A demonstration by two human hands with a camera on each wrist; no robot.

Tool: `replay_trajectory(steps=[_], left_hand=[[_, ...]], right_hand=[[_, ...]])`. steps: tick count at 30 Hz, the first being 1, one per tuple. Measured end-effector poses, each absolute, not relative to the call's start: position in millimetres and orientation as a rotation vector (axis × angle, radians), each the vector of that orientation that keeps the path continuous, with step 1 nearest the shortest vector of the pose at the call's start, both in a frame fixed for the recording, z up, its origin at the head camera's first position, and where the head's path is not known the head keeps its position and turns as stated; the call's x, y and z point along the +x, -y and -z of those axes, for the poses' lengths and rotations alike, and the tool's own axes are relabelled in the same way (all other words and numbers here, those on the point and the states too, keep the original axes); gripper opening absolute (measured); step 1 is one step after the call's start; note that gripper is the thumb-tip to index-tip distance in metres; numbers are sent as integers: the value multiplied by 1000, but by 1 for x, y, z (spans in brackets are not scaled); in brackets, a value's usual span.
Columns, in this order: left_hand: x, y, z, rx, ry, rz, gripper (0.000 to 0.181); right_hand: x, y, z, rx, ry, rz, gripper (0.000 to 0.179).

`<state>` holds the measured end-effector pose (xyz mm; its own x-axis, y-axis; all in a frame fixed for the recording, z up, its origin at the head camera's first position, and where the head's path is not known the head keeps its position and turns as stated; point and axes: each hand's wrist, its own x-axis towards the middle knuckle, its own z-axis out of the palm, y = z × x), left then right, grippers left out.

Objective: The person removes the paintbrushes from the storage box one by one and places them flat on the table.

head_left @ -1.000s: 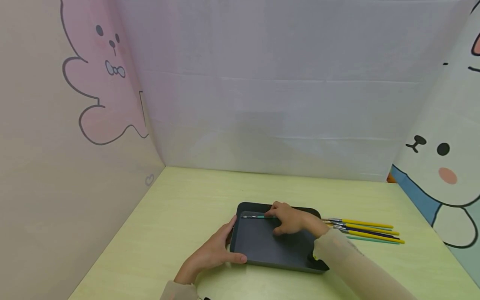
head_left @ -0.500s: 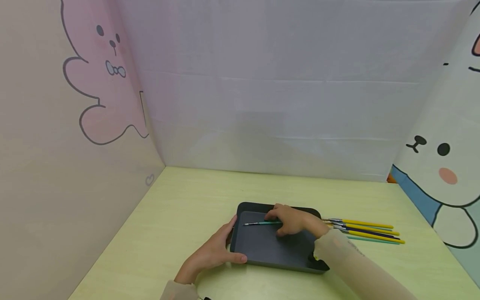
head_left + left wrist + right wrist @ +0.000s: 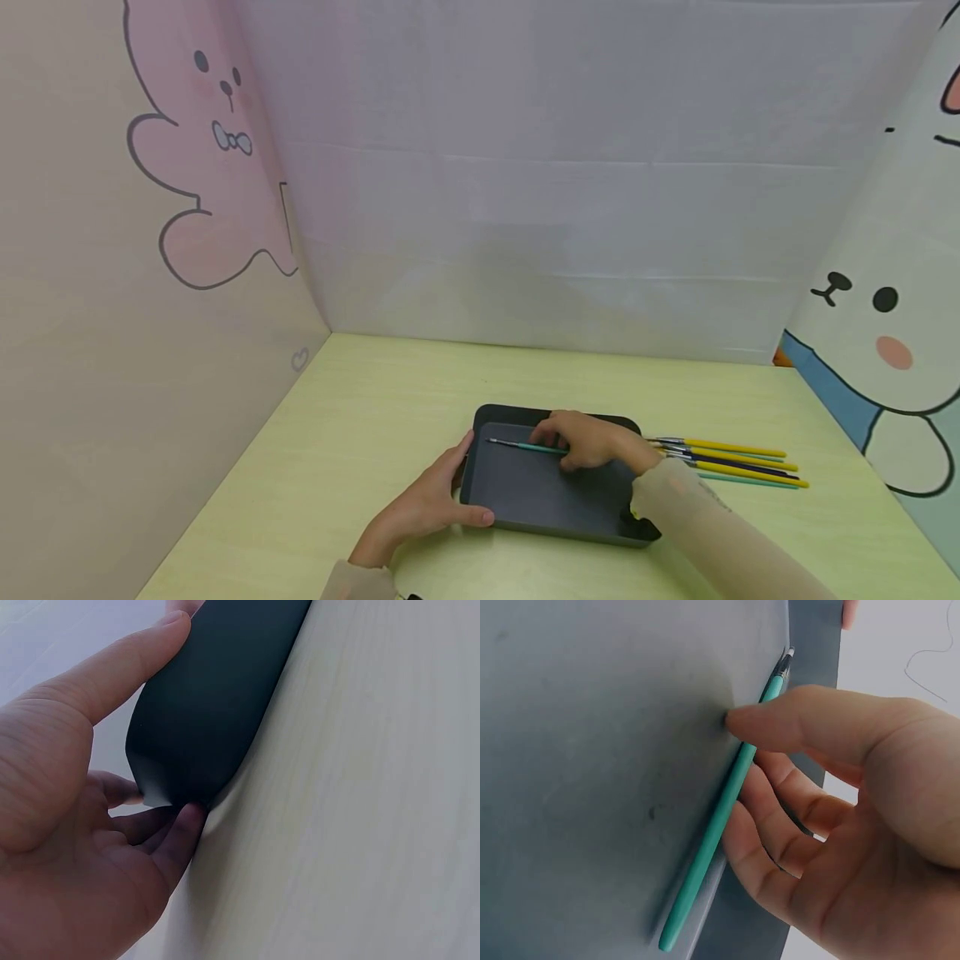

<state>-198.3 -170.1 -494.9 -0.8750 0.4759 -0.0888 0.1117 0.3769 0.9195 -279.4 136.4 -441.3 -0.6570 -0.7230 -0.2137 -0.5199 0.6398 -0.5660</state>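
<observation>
A dark grey baking tray (image 3: 536, 504) rests on the table. My left hand (image 3: 423, 502) grips its left end, the thumb along the near wall and the other fingers around the corner; the left wrist view shows the fingertips against the tray's wall (image 3: 210, 697). Inside the tray is a green-handled paintbrush (image 3: 525, 447), bristles pointing left. My right hand (image 3: 587, 439) reaches over the tray and pinches this brush. In the right wrist view, the thumb crosses the green handle (image 3: 709, 847) and curled fingers touch its other side. Part of the handle is hidden in the head view.
Right of the tray lie several paintbrushes (image 3: 742, 467) with yellow, dark and green handles, bristles towards the tray. My right forearm partly covers the tray's right end, where a small yellow bit (image 3: 634, 514) shows. A white sheet (image 3: 555, 208) closes off the table's far side.
The green paintbrush has come away from the tray's far wall towards me and now slants, its bristle end farther back. My right hand has shifted slightly right; my left hand stays put.
</observation>
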Motion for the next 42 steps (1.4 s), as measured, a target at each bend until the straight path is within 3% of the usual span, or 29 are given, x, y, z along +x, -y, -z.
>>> replay_trajectory(steps=[25,42], left_hand=[[-198,170,493,495,-2312,-1491,130],[-198,169,494,527,-2310,-1512,131]], right_hand=[[-287,-142,447,-1047,-2366,735,51],[-285,-163,422,-1153,-2332,804,49]])
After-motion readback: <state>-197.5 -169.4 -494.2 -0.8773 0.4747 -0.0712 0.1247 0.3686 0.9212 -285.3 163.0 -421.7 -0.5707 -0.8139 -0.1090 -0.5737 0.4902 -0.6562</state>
